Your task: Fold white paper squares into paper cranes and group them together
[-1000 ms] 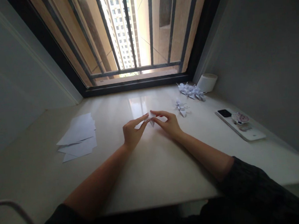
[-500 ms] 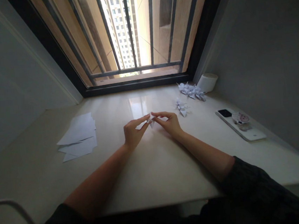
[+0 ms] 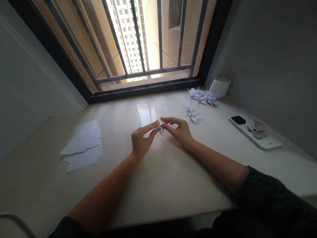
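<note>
Centrally in the head view, a small folded paper (image 3: 161,127) is held low over the table (image 3: 165,185), between the two hands. The left hand (image 3: 140,141) is turned inward, forefinger stretched toward the paper. Its grip is closed on the paper's left side, thumb and forefinger pinched together. The right hand (image 3: 180,132) is set opposite. Its grip is likewise clamped on the paper's right side, fingertips curled over the top. The fingertips of both hands are brought almost together over the piece. Whether the paper's lower tip touches the table cannot be told. Both forearms are stretched out over the table, bare to near the elbow. Dark sleeves (image 3: 266,194) are seen at the near edge.

Left of the hands, well apart, a loose stack of white sheets (image 3: 82,147) is spread flat. Right of the right hand, near it, a single folded paper figure (image 3: 192,114) is noted on the table. Farther back on the right, a cluster of folded figures (image 3: 203,97) is gathered just beside a white round container (image 3: 219,87), in the corner by the wall. A white phone (image 3: 264,143) is laid along the right edge, with a round charm (image 3: 255,125) resting on it. A barred window (image 3: 139,34) is set behind the table, and tall buildings are seen through it. A curved metal rail (image 3: 20,224) is caught at the lower left corner.
</note>
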Demonstrator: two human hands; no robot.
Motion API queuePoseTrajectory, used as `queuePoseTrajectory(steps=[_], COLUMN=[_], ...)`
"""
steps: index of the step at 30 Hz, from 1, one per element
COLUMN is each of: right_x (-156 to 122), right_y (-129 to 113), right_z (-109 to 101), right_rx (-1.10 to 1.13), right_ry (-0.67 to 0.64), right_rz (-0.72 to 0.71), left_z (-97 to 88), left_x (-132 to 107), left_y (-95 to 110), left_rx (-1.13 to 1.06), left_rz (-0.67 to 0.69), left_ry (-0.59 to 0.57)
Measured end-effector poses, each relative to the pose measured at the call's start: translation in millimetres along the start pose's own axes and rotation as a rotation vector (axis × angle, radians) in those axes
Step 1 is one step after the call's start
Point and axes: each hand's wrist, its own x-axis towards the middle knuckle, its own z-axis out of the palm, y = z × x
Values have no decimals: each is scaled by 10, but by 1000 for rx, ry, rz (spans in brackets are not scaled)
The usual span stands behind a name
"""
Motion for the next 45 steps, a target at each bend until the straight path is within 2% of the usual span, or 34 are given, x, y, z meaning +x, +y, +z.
queuePoseTrajectory(steps=[3,5,10,13,23,31,37,39,45], right_x=[6,9,13,14,-3,19,34,33,14], right_y=[5,17,38,31,-54,-9,53,53,-20], right_z=[-5,-3,4,7,-3,15,27,28,23], right_rx=[3,3,7,13,4,91,190,184,164], right_ry=[0,-7,-66,-73,26,-69,-72,-84,-148], right_rz=[-3,-24,-89,-96,-75,39,168,149,-38], left_z=[-6,5,71,88,79,74,84,93,106], left_x=[10,13,12,19,50,43,43,42,42], left_y=[15,-5,-168,-224,-157,-200,-161,-151,-160], left_rx=[25,13,-282,-371,-526,-533,-538,-537,-579], left_rz=[-23,-90,-327,-376,-428,-479,-457,-449,-450], left_ry=[-1,-4,-101,-91,-22,-90,-172,-169,-136])
